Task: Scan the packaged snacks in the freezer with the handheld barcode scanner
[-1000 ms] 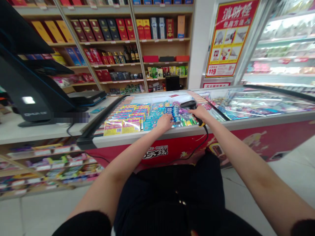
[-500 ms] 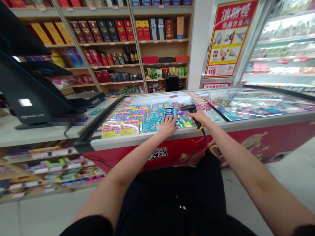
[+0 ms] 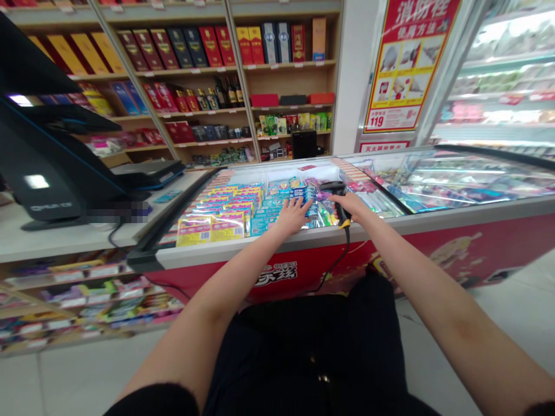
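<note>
My left hand (image 3: 293,216) lies with fingers spread on the blue packages (image 3: 299,195) inside the chest freezer (image 3: 173,255). My right hand (image 3: 350,207) is wrapped round the handle of a black and yellow barcode scanner (image 3: 333,186), whose head points left over the packed goods. The scanner's cable hangs down over the freezer's front. Yellow and pink packages (image 3: 228,226) stand in rows left of my left hand, with light blue packages (image 3: 261,221) between. What lies right under my left palm is hidden.
On the left, a counter (image 3: 141,202) carries a black checkout machine (image 3: 65,173). Shelves (image 3: 186,75) with boxes and bottles rise behind the freezer. A sliding glass lid (image 3: 468,179) covers its right part. A red poster (image 3: 407,69) hangs on the wall.
The scanner in my right hand has moved slightly left and is turned more upright. My left hand stays spread over the blue packages. The view has shifted a little.
</note>
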Demonstrator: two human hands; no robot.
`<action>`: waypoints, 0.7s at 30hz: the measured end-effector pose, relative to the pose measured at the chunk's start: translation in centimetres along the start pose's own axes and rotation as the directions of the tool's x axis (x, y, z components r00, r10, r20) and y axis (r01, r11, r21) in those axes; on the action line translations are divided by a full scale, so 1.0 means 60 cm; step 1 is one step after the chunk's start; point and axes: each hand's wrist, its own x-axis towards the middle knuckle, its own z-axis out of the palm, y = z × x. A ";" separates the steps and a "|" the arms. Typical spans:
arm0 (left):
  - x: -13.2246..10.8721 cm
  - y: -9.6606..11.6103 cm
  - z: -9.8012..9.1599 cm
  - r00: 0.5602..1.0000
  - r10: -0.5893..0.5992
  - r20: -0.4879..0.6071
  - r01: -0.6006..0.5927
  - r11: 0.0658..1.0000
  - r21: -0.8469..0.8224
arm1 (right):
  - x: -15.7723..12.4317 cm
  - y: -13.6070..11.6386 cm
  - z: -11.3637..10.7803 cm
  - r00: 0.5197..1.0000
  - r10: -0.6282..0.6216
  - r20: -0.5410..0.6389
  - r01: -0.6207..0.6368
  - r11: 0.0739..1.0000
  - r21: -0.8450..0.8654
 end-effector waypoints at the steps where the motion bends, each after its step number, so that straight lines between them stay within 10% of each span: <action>1: 0.005 -0.004 0.001 1.000 -0.002 0.002 0.002 1.000 -0.003 | 0.003 0.001 0.002 1.000 0.008 0.002 -0.008 1.000 0.015; 21: -0.049 -0.008 -0.021 0.989 -0.105 -0.104 0.101 0.994 -0.051 | -0.033 0.030 0.012 1.000 -0.019 -0.024 0.022 0.994 0.103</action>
